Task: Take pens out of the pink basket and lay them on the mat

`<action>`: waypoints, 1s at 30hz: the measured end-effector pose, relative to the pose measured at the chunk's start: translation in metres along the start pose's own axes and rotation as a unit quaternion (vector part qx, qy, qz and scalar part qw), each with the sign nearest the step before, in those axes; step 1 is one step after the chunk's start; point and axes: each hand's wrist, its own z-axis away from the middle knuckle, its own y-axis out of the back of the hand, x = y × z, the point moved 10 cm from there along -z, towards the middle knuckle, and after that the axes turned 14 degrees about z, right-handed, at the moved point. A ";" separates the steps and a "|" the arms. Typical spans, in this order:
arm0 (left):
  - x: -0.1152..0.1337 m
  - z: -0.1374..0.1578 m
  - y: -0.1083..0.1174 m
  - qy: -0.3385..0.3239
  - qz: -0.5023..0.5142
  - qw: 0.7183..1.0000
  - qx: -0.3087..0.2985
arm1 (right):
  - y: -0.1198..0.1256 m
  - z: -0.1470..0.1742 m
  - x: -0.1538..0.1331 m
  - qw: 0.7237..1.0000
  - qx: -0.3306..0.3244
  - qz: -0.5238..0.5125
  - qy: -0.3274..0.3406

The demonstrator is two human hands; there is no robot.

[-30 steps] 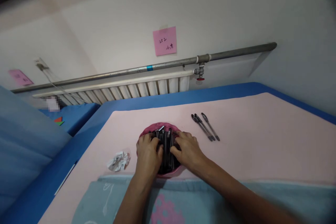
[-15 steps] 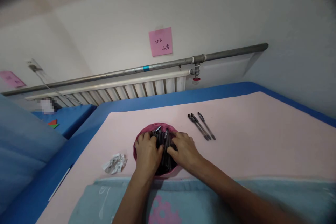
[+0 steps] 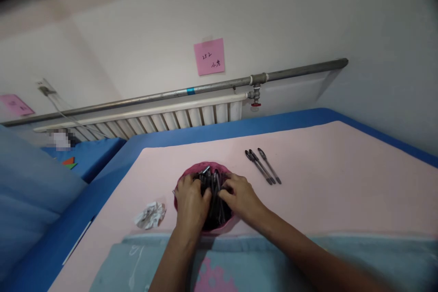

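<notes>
From the head camera, just below the centre of the frame, a pink bowl (image 3: 205, 168) sits on the pale pink mat (image 3: 325, 182) and is heaped with dark pens (image 3: 214, 191), most of them lying roughly lengthwise toward the wall. Both hands are sunk into that heap. The left hand (image 3: 191, 203) lies over the left half of the bowl with fingers curled down among the pens; the right hand (image 3: 241, 196) covers the right half, its fingertips (image 3: 222, 193) pressed to the bundle from the other side. They look to be bracketing the pens between them, which would keep a loose pile from rolling apart, but whether either hand has actually closed on a pen I cannot tell, since the fingers are buried.

Right of the bowl, a little above centre, three pens (image 3: 263, 166) lie side by side on the mat, parallel and well apart from the heap, as if set out on purpose. Left of the bowl, near it, lies a crumpled scrap of paper (image 3: 149, 214). A light blue cloth (image 3: 342, 255) spans the bottom of the frame under the forearms. In the upper half, a radiator (image 3: 153, 121) and a grey pipe (image 3: 205, 86) run along the wall, with a pink note (image 3: 209, 56) stuck above them.
</notes>
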 end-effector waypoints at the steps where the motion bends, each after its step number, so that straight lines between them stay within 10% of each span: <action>1: 0.000 0.001 0.007 -0.007 0.038 0.999 0.023 | 0.003 0.000 0.000 1.000 -0.001 -0.006 -0.003; 5: -0.012 0.005 0.024 0.014 0.281 0.958 0.061 | 0.018 -0.001 0.006 0.997 0.022 -0.079 -0.015; 10: -0.024 0.014 0.000 0.133 0.567 0.813 -0.015 | 0.033 -0.001 0.013 0.962 0.042 -0.270 -0.019; 15: -0.017 0.022 -0.015 0.180 0.661 0.725 -0.069 | 0.042 -0.001 0.014 0.944 0.046 -0.326 -0.013; 21: -0.042 0.016 0.003 0.223 0.765 0.602 0.050 | 0.042 0.008 -0.009 0.962 0.049 -0.256 0.082; 30: -0.064 0.015 0.018 0.233 0.779 0.563 0.147 | 0.031 0.019 -0.035 0.972 0.046 -0.121 0.196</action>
